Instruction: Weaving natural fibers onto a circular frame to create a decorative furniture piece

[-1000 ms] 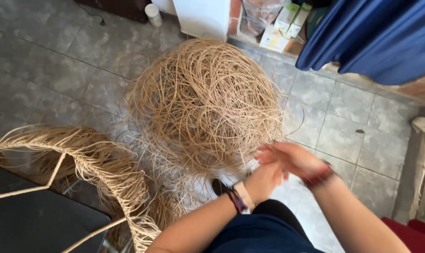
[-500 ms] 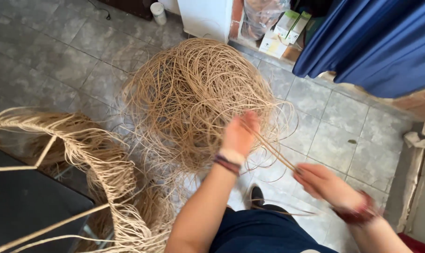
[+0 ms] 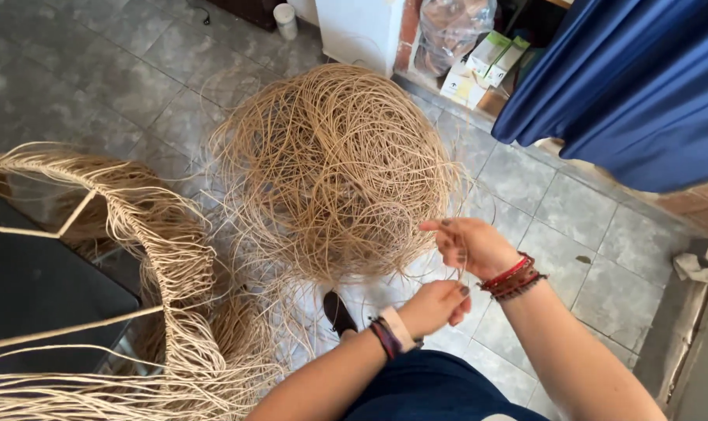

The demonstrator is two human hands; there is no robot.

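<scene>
Underfoot, a grey tiled floor (image 3: 120, 86) was seen across most of the frame, and on it, at the centre, a large loose tangle of pale rattan strands (image 3: 334, 168) was piled in a rough dome. At the left edge a partly woven frame (image 3: 163, 257) was seen, its curved rim wrapped in the same fibre with long loose ends hanging towards the lower left, and a dark panel (image 3: 34, 288) was visible inside it. A blue curtain (image 3: 635, 86) was hung at the upper right, and beside it, along the top edge, a white cabinet (image 3: 361, 31), a clear plastic bag (image 3: 447, 31) and small cardboard boxes (image 3: 486, 62) were placed against the wall. A crumpled pale cloth (image 3: 701, 265) was left at the right edge. Lower centre, both forearms were raised over a dark blue lap (image 3: 432, 390). The right hand (image 3: 471, 245), with red and dark bracelets at the wrist, was held with fingers loosely curled at the lower right fringe of the tangle, thin strands passing by its fingers. The left hand (image 3: 436, 306), a watch and dark bands at the wrist, was closed just below it, seemingly pinching a fine strand, though that could not be told for certain. A dark shoe (image 3: 338, 312) was seen below the pile.
</scene>
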